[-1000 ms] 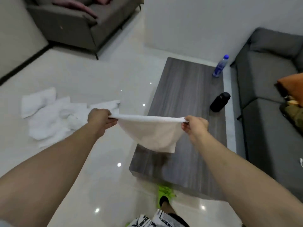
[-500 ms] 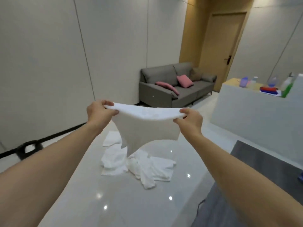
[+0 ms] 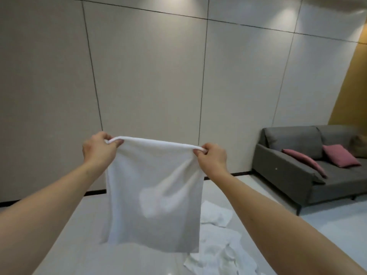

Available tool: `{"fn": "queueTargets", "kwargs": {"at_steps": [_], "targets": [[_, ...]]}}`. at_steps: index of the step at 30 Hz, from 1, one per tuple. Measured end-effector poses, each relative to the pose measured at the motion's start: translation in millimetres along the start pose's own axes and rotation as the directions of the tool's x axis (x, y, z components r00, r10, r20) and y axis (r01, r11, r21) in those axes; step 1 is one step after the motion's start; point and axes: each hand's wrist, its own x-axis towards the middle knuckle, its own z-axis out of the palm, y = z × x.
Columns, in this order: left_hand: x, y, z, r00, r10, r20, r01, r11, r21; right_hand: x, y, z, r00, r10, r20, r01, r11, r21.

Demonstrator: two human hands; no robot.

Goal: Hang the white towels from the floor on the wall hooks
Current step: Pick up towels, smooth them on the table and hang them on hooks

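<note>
I count two hands, left (image 3: 98,149) and right (image 3: 211,158), one white towel (image 3: 154,197) held up, one floor pile (image 3: 217,247) I can't count, one sofa (image 3: 309,165), two pink cushions (image 3: 340,155).

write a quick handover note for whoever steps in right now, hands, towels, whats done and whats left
Left hand: shut on one top corner of a white towel.
Right hand: shut on the other top corner.
The towel hangs flat and spread between both hands, held up facing the panelled wall.
More white towels lie in a heap on the floor, below and to the right of the held one.
Done: one towel picked up and opened out.
Left: hang this one, then every towel in the heap. No wall hooks show in this view, so find them first.
</note>
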Motion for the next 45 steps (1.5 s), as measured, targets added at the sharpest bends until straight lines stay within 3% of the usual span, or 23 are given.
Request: {"fn": "queueTargets", "kwargs": {"at_steps": [4, 8, 12, 18, 24, 28, 32, 37, 41, 45], "targets": [[50, -39, -45, 0.99, -0.05, -0.133, 0.059, 0.997, 0.059, 42, -56, 73, 0.99, -0.086, 0.116, 0.08, 0.995, 0.056], [81, -87, -95, 0.981, -0.092, -0.173, 0.115, 0.985, 0.127, 62, -118, 148, 0.964, -0.176, 0.199, 0.161, 0.983, 0.09], [113, -143, -148, 0.94, -0.151, -0.305, 0.19, 0.977, 0.101, 63, -185, 228, 0.929, -0.259, 0.264, 0.23, 0.964, 0.135], [178, -228, -236, 0.901, -0.161, -0.403, 0.217, 0.971, 0.096, 49, -300, 346, 0.89, -0.342, 0.303, 0.29, 0.935, 0.204], [252, -314, -349, 0.864, -0.161, -0.477, 0.3, 0.925, 0.231, 19, -434, 457, 0.845, -0.423, 0.327, 0.334, 0.895, 0.295], [288, -361, -421, 0.84, -0.047, -0.541, 0.271, 0.9, 0.342, 1, -515, 527, 0.806, -0.477, 0.351, 0.363, 0.866, 0.343], [313, -407, -481, 0.871, 0.076, -0.485, 0.222, 0.821, 0.527, -23, -586, 591, 0.762, -0.54, 0.358, 0.434, 0.836, 0.336], [340, -472, -551, 0.892, 0.02, -0.452, 0.252, 0.808, 0.532, -56, -673, 678, 0.621, -0.694, 0.364, 0.564, 0.718, 0.407], [361, -524, -615, 0.85, -0.042, -0.525, 0.388, 0.724, 0.57, -80, -746, 750, 0.496, -0.777, 0.387, 0.532, 0.625, 0.572], [386, -564, -687, 0.8, -0.066, -0.596, 0.498, 0.628, 0.598, -106, -831, 823, 0.351, -0.825, 0.443, 0.532, 0.565, 0.63]]}}
